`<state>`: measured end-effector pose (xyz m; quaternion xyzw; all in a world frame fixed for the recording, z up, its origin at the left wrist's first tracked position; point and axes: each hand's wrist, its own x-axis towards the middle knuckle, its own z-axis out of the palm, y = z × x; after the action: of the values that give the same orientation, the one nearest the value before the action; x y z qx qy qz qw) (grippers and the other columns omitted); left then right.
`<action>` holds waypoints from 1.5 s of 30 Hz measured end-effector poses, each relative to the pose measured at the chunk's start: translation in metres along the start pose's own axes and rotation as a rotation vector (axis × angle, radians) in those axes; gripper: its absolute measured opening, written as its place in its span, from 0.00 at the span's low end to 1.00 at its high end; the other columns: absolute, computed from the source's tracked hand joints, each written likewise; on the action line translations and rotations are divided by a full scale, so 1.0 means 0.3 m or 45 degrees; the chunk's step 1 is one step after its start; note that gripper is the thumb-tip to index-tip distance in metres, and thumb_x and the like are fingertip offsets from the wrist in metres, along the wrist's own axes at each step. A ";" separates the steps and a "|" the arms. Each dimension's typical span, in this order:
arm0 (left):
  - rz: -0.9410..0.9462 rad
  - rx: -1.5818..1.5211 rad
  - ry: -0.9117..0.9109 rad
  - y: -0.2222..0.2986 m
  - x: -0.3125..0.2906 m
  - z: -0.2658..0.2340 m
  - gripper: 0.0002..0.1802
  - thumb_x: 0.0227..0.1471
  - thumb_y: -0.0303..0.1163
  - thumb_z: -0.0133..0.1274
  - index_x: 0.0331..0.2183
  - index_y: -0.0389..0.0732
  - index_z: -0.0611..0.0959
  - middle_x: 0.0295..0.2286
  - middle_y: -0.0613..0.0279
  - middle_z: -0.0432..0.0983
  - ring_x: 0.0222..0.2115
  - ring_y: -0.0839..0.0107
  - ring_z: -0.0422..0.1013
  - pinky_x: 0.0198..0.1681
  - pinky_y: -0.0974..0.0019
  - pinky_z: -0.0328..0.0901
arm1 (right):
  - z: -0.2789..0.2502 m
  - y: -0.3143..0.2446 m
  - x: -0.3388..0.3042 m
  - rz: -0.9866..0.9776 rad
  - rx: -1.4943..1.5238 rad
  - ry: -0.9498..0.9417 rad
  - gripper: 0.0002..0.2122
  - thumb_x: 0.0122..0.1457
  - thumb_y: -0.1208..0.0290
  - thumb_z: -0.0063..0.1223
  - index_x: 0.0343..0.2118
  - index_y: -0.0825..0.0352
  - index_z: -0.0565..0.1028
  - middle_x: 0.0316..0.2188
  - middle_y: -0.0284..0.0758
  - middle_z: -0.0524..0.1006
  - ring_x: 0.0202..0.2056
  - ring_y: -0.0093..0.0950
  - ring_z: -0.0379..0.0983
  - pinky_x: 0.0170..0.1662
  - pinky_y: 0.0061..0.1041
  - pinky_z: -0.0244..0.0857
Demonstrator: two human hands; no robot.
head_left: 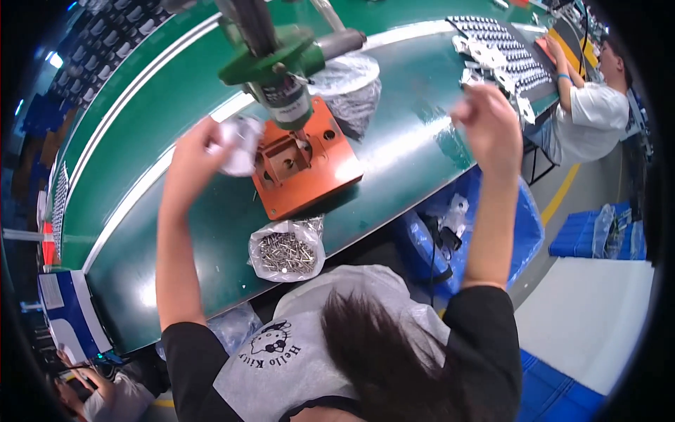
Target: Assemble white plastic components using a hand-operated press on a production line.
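At the glossy green worktop [411, 91], beneath the green cast-metal press [274, 63], I log one left hand [197, 151], fingers closed on a pale, shiny, rounded piece [243, 148] just left of the orange rectangular block [327, 179] with its square recess. Item two: one right hand [491, 123], raised well apart, fingers curled; from here I cannot tell whether they grip anything. Also listed: one open clear plastic bag [313, 232] of small silvery metal pins [287, 253], near the block.
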<state>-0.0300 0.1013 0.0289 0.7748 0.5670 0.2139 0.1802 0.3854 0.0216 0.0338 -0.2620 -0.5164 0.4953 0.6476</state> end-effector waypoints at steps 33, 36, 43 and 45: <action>-2.919 0.150 1.147 0.104 -2.349 0.566 0.43 0.44 0.62 0.49 0.56 0.47 0.61 0.52 0.37 0.56 0.52 0.38 0.57 0.50 0.37 0.54 | 0.459 0.830 -0.637 0.824 -0.974 -2.187 0.09 0.50 0.68 0.48 0.27 0.70 0.72 0.21 0.46 0.73 0.24 0.35 0.70 0.30 0.31 0.63; -2.582 0.414 0.955 0.014 -2.081 0.559 0.46 0.44 0.61 0.51 0.57 0.42 0.59 0.56 0.32 0.48 0.57 0.41 0.48 0.55 0.38 0.47 | 0.408 0.800 -0.658 0.796 -1.108 -2.082 0.09 0.49 0.68 0.49 0.27 0.69 0.73 0.20 0.46 0.73 0.24 0.34 0.71 0.29 0.30 0.63; -1.354 -0.039 0.957 -0.384 -1.524 0.474 0.55 0.39 0.60 0.56 0.61 0.47 0.50 0.57 0.33 0.47 0.56 0.37 0.50 0.57 0.50 0.50 | 0.509 0.834 -0.703 0.779 -1.476 -1.890 0.08 0.50 0.66 0.49 0.27 0.66 0.76 0.22 0.42 0.76 0.28 0.33 0.76 0.33 0.28 0.67; -1.093 0.231 0.951 -0.503 -1.366 0.508 0.37 0.39 0.45 0.55 0.52 0.42 0.68 0.48 0.32 0.61 0.49 0.39 0.60 0.49 0.47 0.59 | 0.578 0.862 -0.705 0.820 -1.289 -2.008 0.08 0.51 0.67 0.49 0.28 0.66 0.75 0.23 0.41 0.77 0.28 0.32 0.77 0.33 0.27 0.67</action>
<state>-0.1781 -0.2518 -0.2303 0.3597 0.8719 0.3311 -0.0288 0.1336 -0.1050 -0.2156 -0.2310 -0.8546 0.4012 -0.2354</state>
